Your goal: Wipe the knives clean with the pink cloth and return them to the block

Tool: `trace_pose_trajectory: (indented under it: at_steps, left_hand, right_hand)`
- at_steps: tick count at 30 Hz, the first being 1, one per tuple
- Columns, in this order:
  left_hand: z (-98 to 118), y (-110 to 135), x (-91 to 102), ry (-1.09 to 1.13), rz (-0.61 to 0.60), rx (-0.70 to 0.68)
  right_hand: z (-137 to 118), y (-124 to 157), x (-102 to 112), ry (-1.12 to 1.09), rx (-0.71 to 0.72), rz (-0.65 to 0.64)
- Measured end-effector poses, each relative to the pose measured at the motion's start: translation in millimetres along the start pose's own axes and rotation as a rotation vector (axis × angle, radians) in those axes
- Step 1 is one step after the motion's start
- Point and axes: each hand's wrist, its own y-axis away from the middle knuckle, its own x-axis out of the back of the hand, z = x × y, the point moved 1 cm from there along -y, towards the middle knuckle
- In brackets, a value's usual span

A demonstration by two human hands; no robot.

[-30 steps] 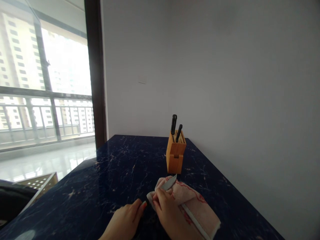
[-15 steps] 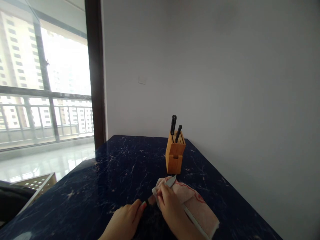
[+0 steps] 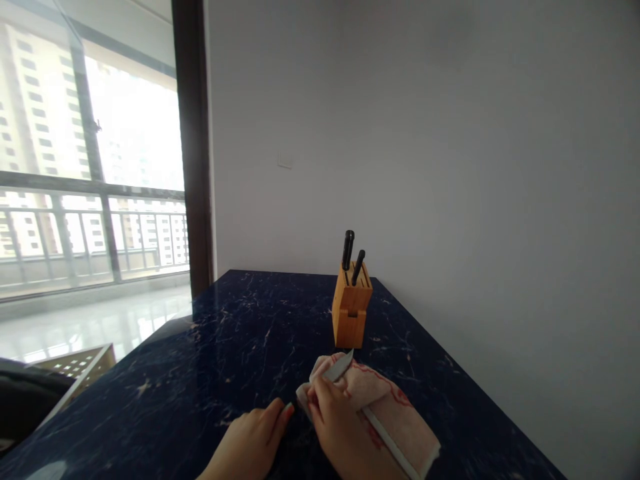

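Observation:
A knife points away from me to the right, its blade tip showing beyond the cloth near the base of the knife block. My left hand is closed around its handle, which the fingers mostly hide. My right hand pinches a fold of a pale pink cloth with red patterning around the middle of the blade. The rest of the cloth trails to the right over the table. Beyond the hands stands a wooden knife block, with black-handled knives upright in its slots.
The dark blue marbled table runs up to a grey wall. To the left, below the table edge, are a perforated light-coloured crate and a dark object. A large window lies farther left.
My right hand and the cloth fold have slid down the blade toward the handle, showing more blade near the tip. My left hand stays about where it was.

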Motion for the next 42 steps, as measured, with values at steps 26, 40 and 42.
trace_pose_trajectory:
  at_steps: [26, 40, 42]
  left_hand:
    - [-2, 4, 3.8, 0.152, 0.04, -0.029]
    - [-2, -2, 0.5, 0.161, 0.016, 0.063]
    - [-1, -1, 2.2, 0.159, 0.012, 0.072]
  right_hand:
    - [70, -24, 38, 0.601, -0.324, 0.174]
    - [42, -17, 20, 0.438, -0.204, 0.012]
    - [36, -14, 17, 0.407, -0.186, -0.02]
